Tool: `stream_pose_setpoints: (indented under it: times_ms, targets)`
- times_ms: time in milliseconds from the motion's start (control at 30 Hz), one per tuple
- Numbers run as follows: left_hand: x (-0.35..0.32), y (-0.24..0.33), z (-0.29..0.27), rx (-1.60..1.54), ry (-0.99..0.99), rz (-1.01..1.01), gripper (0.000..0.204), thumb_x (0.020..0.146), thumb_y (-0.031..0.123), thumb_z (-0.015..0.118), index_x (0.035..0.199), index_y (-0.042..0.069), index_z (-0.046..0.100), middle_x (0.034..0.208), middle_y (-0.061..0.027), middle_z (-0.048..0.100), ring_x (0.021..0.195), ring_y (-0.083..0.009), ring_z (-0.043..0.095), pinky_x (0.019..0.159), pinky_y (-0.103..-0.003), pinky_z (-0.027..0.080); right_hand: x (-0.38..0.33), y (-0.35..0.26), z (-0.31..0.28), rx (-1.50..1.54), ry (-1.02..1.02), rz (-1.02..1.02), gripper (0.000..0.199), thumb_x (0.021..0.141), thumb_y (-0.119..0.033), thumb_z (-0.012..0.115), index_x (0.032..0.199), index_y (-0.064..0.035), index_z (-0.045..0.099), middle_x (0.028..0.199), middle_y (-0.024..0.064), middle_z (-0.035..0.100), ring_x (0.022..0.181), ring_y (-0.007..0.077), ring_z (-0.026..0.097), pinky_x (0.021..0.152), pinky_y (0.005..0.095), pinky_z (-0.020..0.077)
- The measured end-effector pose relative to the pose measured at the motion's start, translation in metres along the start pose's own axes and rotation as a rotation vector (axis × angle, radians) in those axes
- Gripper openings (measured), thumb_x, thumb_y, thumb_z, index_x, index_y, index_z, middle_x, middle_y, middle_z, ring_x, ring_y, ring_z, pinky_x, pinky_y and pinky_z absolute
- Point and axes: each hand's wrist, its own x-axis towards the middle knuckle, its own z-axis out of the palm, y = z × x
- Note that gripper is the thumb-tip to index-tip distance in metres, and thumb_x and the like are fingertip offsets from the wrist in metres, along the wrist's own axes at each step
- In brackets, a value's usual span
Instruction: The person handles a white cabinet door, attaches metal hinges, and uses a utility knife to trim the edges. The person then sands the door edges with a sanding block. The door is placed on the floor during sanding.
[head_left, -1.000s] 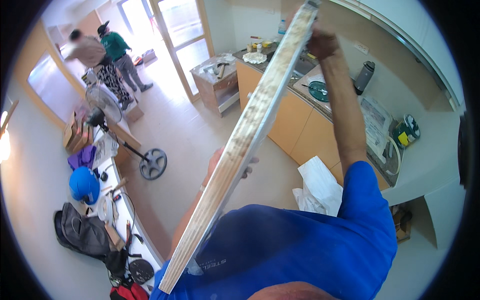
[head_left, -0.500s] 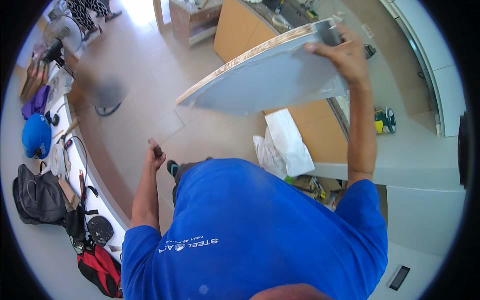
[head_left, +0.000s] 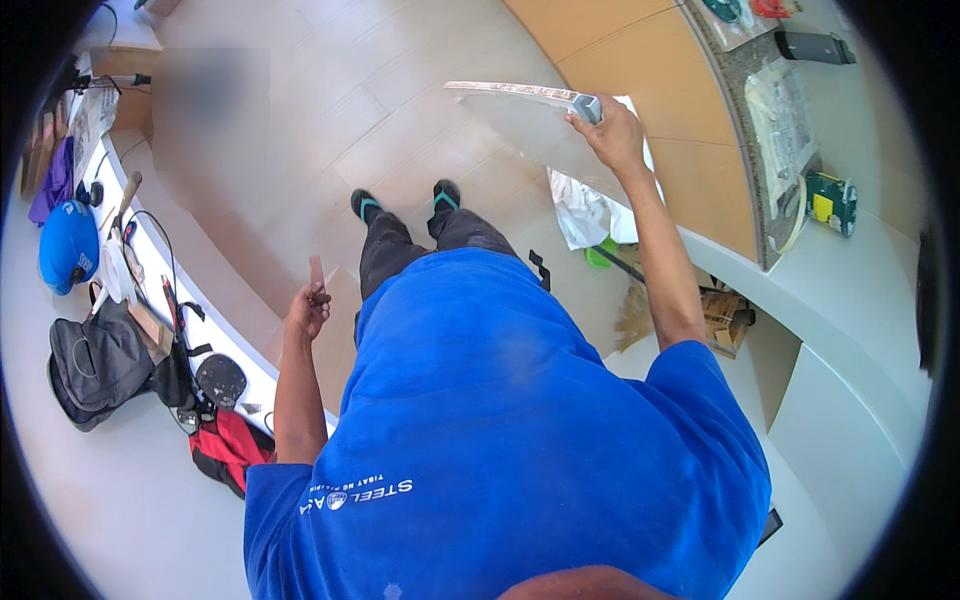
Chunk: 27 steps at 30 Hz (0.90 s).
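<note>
My right hand [head_left: 614, 138] grips one corner of a flat board [head_left: 535, 125], its thumb on the near side. The board has a pale grey face and a rough, whitish-brown edge turned upward. It hangs above the floor, and its far end points left. Off to the left, my left hand [head_left: 308, 312] is closed round a small flat brownish strip [head_left: 317, 270] that sticks up past the fingers. What the strip is made of I cannot make out. A crumpled white plastic sheet [head_left: 580, 212] lies beneath the board, partly hidden by it.
Orange-tan cabinets [head_left: 690, 130] with a cluttered counter stand right, holding a green can [head_left: 832, 205]. Along the left, a white ledge [head_left: 205, 350] carries a blue cap [head_left: 70, 248], a dark backpack [head_left: 100, 365] and tools. A broom [head_left: 632, 318] lies low at the right.
The board has dropped lower and turned, showing mostly its edge, with my right hand still on it. My left hand keeps the strip, which shows more. The view has tilted down toward my feet.
</note>
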Motion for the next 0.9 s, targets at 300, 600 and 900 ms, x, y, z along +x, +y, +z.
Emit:
stream_pose_setpoints:
  times_ms: [300,600,900]
  targets:
    - [-0.046,0.015,0.017,0.083,0.035,-0.014,0.031,0.093,0.035,0.07,0.108,0.012,0.057,0.083,-0.0055,0.062,0.059,-0.0152,0.056,0.054,-0.029,0.044,-0.045,0.029,0.127,-0.02,-0.2,0.037,0.041,0.09,-0.038,0.079,0.114,-0.0061,0.071,0.109,0.0151,0.075,0.095,0.0385,0.073,0.082,0.0491,0.0568]
    - [-0.076,0.042,0.06,0.239,0.02,0.065,0.064,0.094,0.039,0.061,0.15,0.01,0.051,0.084,-0.0084,0.066,0.052,-0.0125,0.054,0.047,-0.026,0.042,-0.065,0.057,0.222,-0.007,-0.292,0.062,0.035,0.09,-0.034,0.078,0.109,-0.0061,0.069,0.107,0.0142,0.073,0.096,0.0384,0.072,0.081,0.0508,0.057]
    - [-0.07,0.048,0.078,0.214,0.017,-0.036,0.067,0.093,0.037,0.061,0.155,0.012,0.051,0.08,-0.0078,0.065,0.053,-0.0112,0.054,0.049,-0.025,0.042,-0.066,0.071,0.283,-0.004,-0.355,0.047,0.032,0.091,-0.029,0.078,0.112,-0.0081,0.066,0.107,0.0121,0.071,0.098,0.0373,0.072,0.081,0.0505,0.0574]
